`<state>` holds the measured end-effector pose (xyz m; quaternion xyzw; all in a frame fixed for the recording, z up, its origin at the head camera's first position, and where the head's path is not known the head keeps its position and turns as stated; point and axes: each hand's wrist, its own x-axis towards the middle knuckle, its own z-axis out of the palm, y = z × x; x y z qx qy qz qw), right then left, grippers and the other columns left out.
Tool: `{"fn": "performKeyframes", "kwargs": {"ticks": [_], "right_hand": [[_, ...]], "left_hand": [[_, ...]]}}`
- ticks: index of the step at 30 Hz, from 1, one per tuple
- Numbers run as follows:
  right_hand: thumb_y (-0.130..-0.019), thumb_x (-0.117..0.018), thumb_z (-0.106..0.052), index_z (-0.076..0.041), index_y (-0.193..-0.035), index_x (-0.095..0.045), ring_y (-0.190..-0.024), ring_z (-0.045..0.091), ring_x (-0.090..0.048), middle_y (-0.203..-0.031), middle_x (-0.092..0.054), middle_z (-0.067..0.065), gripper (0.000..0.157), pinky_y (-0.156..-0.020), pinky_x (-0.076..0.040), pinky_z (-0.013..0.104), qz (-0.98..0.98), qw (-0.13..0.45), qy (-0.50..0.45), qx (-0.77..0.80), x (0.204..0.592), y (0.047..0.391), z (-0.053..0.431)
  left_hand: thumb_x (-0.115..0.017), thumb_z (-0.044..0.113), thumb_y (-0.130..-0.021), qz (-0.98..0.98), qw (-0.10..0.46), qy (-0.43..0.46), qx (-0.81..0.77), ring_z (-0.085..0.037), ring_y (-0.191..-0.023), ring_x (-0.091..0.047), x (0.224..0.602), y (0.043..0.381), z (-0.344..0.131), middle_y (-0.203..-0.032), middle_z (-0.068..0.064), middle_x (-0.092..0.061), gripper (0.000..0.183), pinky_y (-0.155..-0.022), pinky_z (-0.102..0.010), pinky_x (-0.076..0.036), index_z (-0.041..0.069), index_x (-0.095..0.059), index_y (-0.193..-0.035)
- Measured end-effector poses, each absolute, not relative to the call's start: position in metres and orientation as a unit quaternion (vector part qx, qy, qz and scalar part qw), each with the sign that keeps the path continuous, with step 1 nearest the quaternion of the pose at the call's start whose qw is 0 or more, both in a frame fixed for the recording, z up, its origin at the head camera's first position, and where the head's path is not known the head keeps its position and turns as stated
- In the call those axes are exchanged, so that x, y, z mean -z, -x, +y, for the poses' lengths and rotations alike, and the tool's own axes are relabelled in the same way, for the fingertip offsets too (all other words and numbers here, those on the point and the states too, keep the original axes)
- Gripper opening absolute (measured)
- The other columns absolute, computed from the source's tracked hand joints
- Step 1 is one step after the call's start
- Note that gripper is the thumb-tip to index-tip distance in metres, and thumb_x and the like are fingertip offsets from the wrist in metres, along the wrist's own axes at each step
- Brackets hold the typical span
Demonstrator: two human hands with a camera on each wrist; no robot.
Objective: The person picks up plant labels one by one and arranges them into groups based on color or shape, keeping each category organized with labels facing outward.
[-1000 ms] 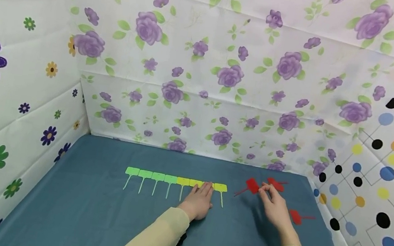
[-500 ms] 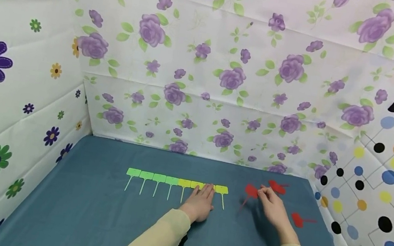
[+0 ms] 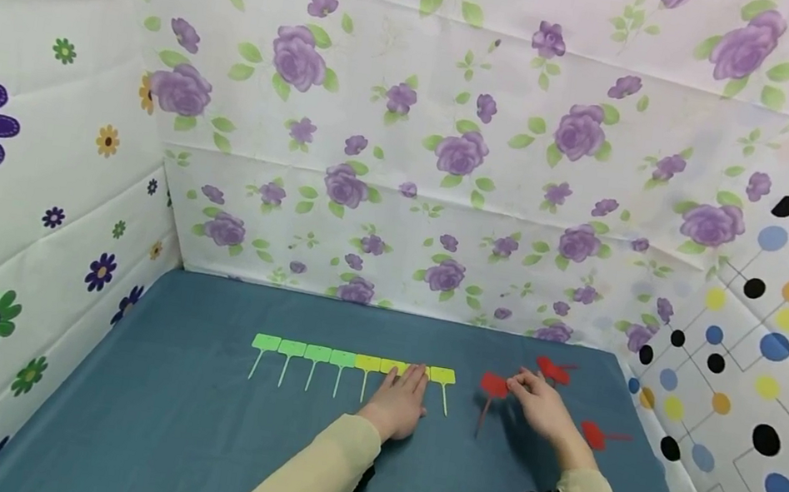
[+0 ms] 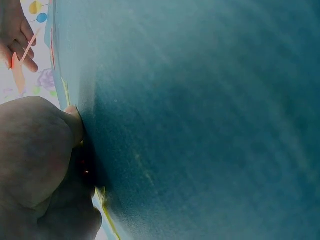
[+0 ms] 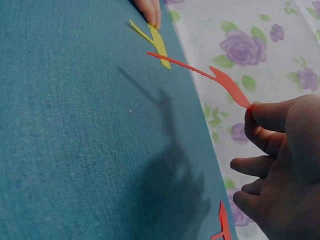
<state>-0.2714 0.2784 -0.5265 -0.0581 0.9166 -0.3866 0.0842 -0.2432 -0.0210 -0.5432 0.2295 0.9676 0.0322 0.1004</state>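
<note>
My right hand [image 3: 540, 409] pinches a red plant label [image 3: 494, 384] by one edge of its flat head between thumb and fingertips. The label is held above the cloth, its thin stem pointing toward me, and its shadow falls below in the right wrist view. With fingers extended, my left hand [image 3: 398, 402] rests on the yellow labels [image 3: 367, 363] of a row, covering part of them. The last yellow label [image 3: 443, 375] shows just right of that hand. Green labels [image 3: 292, 348] make up the row's left part, heads side by side and stems toward me.
Two more red labels lie on the blue cloth [image 3: 188, 419]: a far one [image 3: 553, 370] behind my right hand and another [image 3: 592, 434] to its right. Patterned fabric walls [image 3: 396, 238] enclose the table at the back and both sides.
The red label in my right hand has turned so its stem swings from left-pointing to pointing toward me, and it has shifted slightly left. My left hand stays in place.
</note>
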Motion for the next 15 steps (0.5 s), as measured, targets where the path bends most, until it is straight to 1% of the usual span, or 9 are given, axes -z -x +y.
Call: {"fn": "performKeyframes", "kwargs": {"ticks": [3,6,9,11,13,15], "right_hand": [[-0.115,-0.049,-0.044,-0.007,-0.113,-0.067,-0.160,0.054,0.003,-0.172,-0.023,0.031,0.040,-0.122,-0.016,0.076,0.918,0.094,0.067,0.379,0.527,0.276,0.278],[-0.116,-0.051,-0.037,-0.007,-0.113,-0.069,-0.158,0.058,0.001,-0.168,-0.029,0.034,0.034,-0.122,-0.016,0.076,0.922,0.093,0.076,0.368,0.527,0.281,0.276],[-0.115,-0.053,-0.031,-0.007,-0.111,-0.069,-0.156,0.061,-0.004,-0.155,-0.050,0.031,0.030,-0.122,-0.019,0.076,0.928,0.085,0.082,0.353,0.527,0.286,0.273],[-0.115,-0.054,-0.029,-0.006,-0.109,-0.069,-0.156,0.062,-0.008,-0.144,-0.060,0.026,0.027,-0.122,-0.021,0.075,0.931,0.080,0.088,0.345,0.528,0.288,0.272],[-0.114,-0.055,-0.027,-0.005,-0.109,-0.068,-0.155,0.061,-0.013,-0.134,-0.064,0.021,0.027,-0.123,-0.022,0.073,0.935,0.075,0.093,0.333,0.530,0.292,0.271],[-0.114,-0.055,-0.028,-0.004,-0.109,-0.069,-0.154,0.061,-0.016,-0.133,-0.064,0.020,0.028,-0.123,-0.021,0.073,0.939,0.071,0.097,0.322,0.530,0.295,0.271]], "left_hand": [[-0.047,0.036,-0.116,0.968,0.105,-0.227,-0.036,-0.022,-0.165,-0.013,0.543,0.243,-0.020,-0.179,-0.007,-0.017,0.064,-0.133,-0.047,-0.013,0.009,-0.028,-0.171],[-0.046,0.036,-0.116,0.968,0.103,-0.226,-0.032,-0.023,-0.165,-0.013,0.543,0.243,-0.020,-0.179,-0.007,-0.017,0.063,-0.133,-0.047,-0.014,0.009,-0.028,-0.171],[-0.046,0.036,-0.117,0.968,0.102,-0.227,-0.028,-0.023,-0.165,-0.013,0.544,0.243,-0.020,-0.179,-0.007,-0.017,0.063,-0.133,-0.048,-0.014,0.009,-0.028,-0.171],[-0.046,0.036,-0.117,0.968,0.103,-0.228,-0.025,-0.023,-0.165,-0.013,0.544,0.244,-0.020,-0.179,-0.007,-0.017,0.063,-0.133,-0.048,-0.014,0.009,-0.029,-0.171],[-0.046,0.035,-0.117,0.967,0.105,-0.228,-0.030,-0.023,-0.165,-0.013,0.546,0.246,-0.019,-0.179,-0.006,-0.017,0.062,-0.133,-0.048,-0.014,0.008,-0.029,-0.171],[-0.046,0.035,-0.117,0.968,0.105,-0.228,-0.025,-0.022,-0.165,-0.013,0.546,0.248,-0.017,-0.179,-0.006,-0.017,0.062,-0.133,-0.047,-0.014,0.009,-0.029,-0.171]]}}
